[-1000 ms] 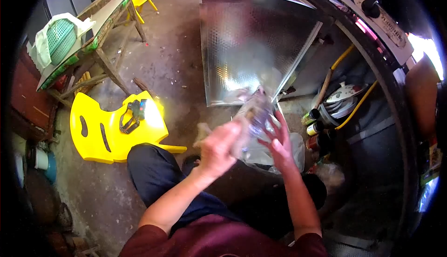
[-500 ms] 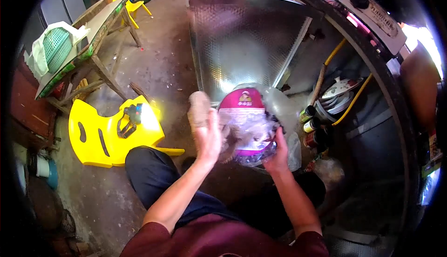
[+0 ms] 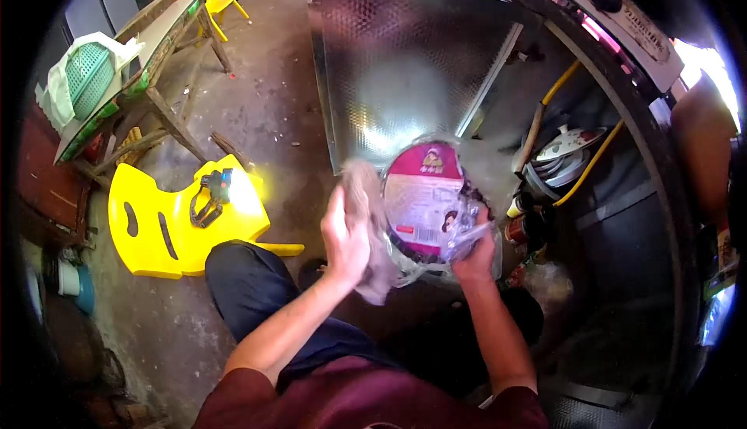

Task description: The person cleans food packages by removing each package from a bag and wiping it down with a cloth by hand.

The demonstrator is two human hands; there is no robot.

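A limp grey-brown cloth is gripped in the left hand. Between both hands, a round, magenta-labelled, clear-plastic-wrapped package is clamped at its edge by the right hand, just beside the cloth.

- A yellow plastic chair holds a black-strapped lamp.
- Over there, a green perforated plastic basket, partly wrapped in a white bag, sits on a wooden-legged table.
- A shiny, dimpled metal panel catches the light.
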